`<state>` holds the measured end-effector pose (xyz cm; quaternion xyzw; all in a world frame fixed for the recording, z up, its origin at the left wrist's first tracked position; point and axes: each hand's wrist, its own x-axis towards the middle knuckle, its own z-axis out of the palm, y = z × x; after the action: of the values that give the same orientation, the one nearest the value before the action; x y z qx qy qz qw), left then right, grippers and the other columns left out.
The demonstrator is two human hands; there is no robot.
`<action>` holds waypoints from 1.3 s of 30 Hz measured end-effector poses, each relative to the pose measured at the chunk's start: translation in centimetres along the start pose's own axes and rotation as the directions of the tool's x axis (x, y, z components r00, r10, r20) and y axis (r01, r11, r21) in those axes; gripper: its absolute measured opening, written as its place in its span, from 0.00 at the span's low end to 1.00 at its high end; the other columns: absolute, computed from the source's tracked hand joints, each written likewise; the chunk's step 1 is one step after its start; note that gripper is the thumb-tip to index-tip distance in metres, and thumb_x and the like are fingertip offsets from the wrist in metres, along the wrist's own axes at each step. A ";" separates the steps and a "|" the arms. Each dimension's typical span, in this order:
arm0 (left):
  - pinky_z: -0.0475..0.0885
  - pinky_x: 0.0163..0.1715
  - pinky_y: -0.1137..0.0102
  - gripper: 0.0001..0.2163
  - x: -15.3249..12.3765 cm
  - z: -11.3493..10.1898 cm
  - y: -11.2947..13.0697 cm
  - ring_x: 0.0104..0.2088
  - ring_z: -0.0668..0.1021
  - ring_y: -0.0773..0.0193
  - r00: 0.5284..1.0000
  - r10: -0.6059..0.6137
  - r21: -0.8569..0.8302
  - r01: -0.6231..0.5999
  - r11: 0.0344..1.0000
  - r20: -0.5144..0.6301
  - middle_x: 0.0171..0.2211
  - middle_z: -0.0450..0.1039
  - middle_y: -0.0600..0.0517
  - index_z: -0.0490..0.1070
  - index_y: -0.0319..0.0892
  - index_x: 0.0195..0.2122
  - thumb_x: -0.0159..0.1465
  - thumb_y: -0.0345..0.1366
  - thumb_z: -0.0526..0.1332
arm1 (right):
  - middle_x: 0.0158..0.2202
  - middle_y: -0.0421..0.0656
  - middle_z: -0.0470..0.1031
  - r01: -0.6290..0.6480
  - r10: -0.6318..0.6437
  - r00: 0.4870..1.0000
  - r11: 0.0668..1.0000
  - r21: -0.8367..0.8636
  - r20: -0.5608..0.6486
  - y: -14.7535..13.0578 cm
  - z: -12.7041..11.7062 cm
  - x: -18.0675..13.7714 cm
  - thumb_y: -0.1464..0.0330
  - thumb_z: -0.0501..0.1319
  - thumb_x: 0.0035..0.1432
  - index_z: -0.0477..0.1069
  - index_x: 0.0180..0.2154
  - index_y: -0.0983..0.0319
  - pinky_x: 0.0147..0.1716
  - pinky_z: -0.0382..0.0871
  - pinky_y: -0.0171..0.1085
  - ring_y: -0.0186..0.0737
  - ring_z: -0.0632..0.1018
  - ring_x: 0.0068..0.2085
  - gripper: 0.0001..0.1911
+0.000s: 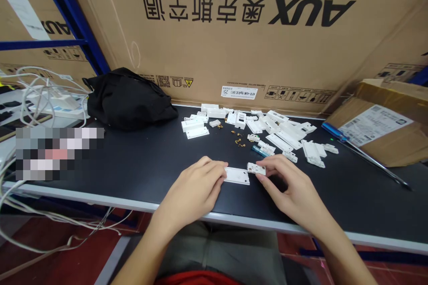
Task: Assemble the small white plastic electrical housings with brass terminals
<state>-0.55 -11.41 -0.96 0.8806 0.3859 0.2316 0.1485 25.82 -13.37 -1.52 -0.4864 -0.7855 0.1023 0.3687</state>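
Observation:
Near the front of the black table, my left hand is closed on one end of a flat white plastic plate with small dark holes. My right hand pinches a smaller white plastic block between thumb and fingers, right beside the plate's right end. Whether the two parts touch is hard to tell. Small brass-coloured pieces lie beyond my hands. A blue-green tube-like tool rests just behind my right fingers, partly hidden.
Many white plastic parts are scattered toward the back. A black bag stands at left rear, near tangled white cables. A long screwdriver lies at right before an opened carton. A large cardboard box walls off the back.

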 end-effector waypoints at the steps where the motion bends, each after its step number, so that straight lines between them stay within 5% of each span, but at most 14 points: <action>1: 0.74 0.51 0.62 0.08 0.0 0.0 0.0 0.54 0.74 0.59 1.000 0.007 -0.004 -0.007 1.000 0.006 0.57 0.76 0.56 0.69 0.46 0.44 0.75 0.31 0.52 | 0.45 0.44 0.73 -0.015 0.015 1.000 1.000 0.015 0.012 0.1 0.1 0.0 0.68 0.61 0.69 0.72 0.49 0.57 0.40 0.74 0.38 0.38 0.78 0.39 0.07; 17: 0.73 0.53 0.61 0.10 0.0 -0.4 0.1 0.54 0.76 0.59 0.998 0.019 -0.073 -0.014 0.997 0.067 0.53 0.76 0.53 0.66 0.48 0.55 0.74 0.32 0.57 | 0.38 0.42 0.78 0.013 -0.032 0.987 0.993 0.116 0.160 -1.6 0.5 0.8 0.68 0.63 0.68 0.77 0.45 0.58 0.37 0.73 0.35 0.36 0.77 0.35 0.06; 39: 0.74 0.53 0.63 0.08 -0.1 0.0 -0.1 0.53 0.76 0.60 0.994 0.107 -0.037 -0.107 0.994 0.006 0.54 0.78 0.53 0.72 0.47 0.50 0.74 0.32 0.57 | 0.42 0.45 0.78 0.131 -0.135 0.985 0.990 0.049 0.107 -1.7 0.6 0.5 0.71 0.59 0.70 0.77 0.43 0.58 0.44 0.74 0.40 0.41 0.79 0.43 0.07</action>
<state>-0.65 -11.39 -1.05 0.8981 0.3333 0.2425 0.1535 24.13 -13.66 -0.87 -0.4188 -0.8330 0.1205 0.3408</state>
